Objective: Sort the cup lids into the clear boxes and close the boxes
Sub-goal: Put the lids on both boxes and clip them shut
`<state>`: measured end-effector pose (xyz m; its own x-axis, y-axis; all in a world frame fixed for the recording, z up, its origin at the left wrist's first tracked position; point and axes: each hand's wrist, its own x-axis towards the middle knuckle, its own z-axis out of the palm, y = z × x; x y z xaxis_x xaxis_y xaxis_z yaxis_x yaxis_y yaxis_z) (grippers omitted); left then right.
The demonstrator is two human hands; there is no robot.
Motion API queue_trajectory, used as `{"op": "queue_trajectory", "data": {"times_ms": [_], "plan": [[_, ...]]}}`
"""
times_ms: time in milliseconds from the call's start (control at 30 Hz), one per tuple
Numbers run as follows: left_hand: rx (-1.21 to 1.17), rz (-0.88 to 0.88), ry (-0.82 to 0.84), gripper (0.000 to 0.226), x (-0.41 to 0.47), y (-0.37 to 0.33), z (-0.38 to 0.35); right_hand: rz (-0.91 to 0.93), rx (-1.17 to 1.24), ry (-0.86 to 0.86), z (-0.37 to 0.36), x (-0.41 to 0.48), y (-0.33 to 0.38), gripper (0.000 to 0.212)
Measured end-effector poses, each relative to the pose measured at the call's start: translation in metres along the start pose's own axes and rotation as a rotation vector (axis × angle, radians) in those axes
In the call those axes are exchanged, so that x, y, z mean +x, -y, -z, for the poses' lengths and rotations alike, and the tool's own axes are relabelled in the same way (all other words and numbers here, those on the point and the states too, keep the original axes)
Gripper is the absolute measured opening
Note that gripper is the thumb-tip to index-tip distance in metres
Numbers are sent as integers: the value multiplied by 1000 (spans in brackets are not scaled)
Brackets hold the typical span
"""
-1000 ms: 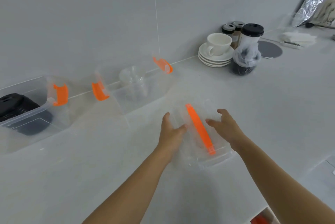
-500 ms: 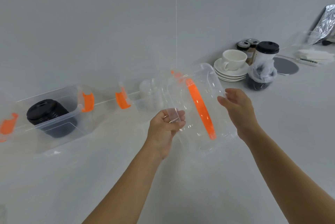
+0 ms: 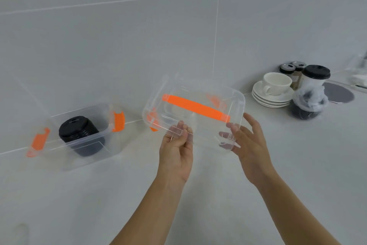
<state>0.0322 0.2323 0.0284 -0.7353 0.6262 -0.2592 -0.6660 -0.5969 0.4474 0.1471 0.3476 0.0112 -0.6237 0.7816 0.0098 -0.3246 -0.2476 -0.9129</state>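
Head view: both hands are holding a clear box lid (image 3: 190, 127) up off the counter (image 3: 198, 201). It's hanging tilted, top facing the camera, in front of the wall near the counter's back edge, approx mid-width. An orange handle (image 3: 195, 108) is running across its top, slanting down to the right; the corners are rounded.

L hand (image 3: 175, 151) is pinching the lid's near-left edge, fingers curled round it. R hand (image 3: 250, 145) is lying against the near-right corner. Its fairly straight fingers are showing through the plastic from behind, thumb spread off the rim. It's supporting, not clamping.

Left box (image 3: 65, 145) is sitting open at the back edge, left side. It's holding a stack of black lids (image 3: 78, 131), w/ orange clasps (image 3: 118, 120) hanging at both ends.

Hard to see: a 2nd box (image 3: 154, 129) is showing mostly through the box lid, as blurred orange clasps and faint walls. Its contents can't be made out.

Back right, a cup (image 3: 276, 84) is sitting on saucers (image 3: 272, 98). Next to it are jars (image 3: 287, 69), a lidded paper cup (image 3: 315, 78) and a bag (image 3: 307, 103) w/ dark, blurred contents. Items at the right edge and both forearms are getting cut off.
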Motion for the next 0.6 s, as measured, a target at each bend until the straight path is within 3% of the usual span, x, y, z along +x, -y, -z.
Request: {"op": "queue_trajectory", "data": {"times_ms": [100, 300, 400, 500, 600], "plan": [[39, 15, 20, 23, 1, 0, 2, 33, 58, 13, -11, 4, -6, 69], [154, 16, 105, 29, 7, -24, 6, 46, 176, 70, -10, 25, 10, 67], [176, -65, 69, 28, 12, -47, 13, 35, 184, 122, -5, 40, 21, 67], [198, -185, 45, 8, 21, -68, 19, 19, 193, 175, 0, 59, 31, 57], [259, -266, 35, 24, 30, -80, 18, 9, 174, 214, 2, 80, 37, 50]]}}
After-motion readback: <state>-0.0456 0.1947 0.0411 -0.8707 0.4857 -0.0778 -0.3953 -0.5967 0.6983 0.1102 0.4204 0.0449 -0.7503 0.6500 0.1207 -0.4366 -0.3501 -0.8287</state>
